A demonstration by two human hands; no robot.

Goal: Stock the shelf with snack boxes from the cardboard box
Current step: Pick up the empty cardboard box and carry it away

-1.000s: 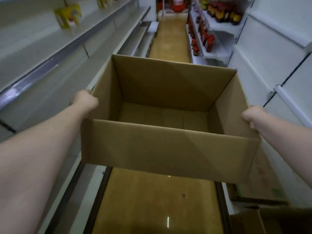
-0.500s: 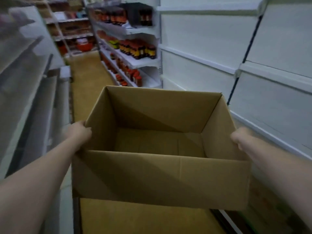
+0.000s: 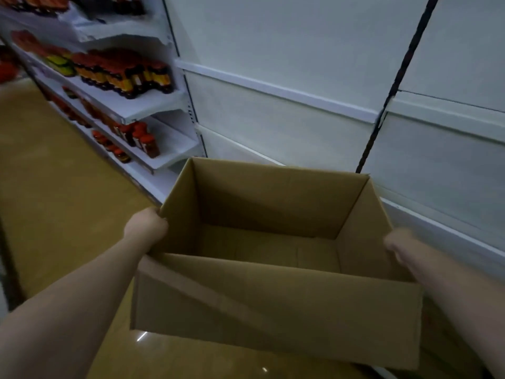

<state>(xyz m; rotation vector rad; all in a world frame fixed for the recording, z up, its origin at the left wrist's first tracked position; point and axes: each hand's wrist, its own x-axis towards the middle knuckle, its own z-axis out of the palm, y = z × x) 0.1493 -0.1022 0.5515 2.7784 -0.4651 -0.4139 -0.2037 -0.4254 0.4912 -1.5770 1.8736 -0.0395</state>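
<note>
Head view: both hands' fingers grip cardboard box (image 3: 276, 305) sides; tan floor (image 3: 54, 187), white shelf (image 3: 273, 88).

Right hand (image 3: 397, 246) motion-blurred; bottle (image 3: 128, 77) labels too blurred to read.

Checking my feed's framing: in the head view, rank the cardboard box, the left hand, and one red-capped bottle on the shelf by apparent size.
1. cardboard box, by far the largest.
2. left hand, gripping the box's side.
3. red-capped bottle, smallest, but it stands farther from the camera, so its true size against the hand is unsure.
</note>
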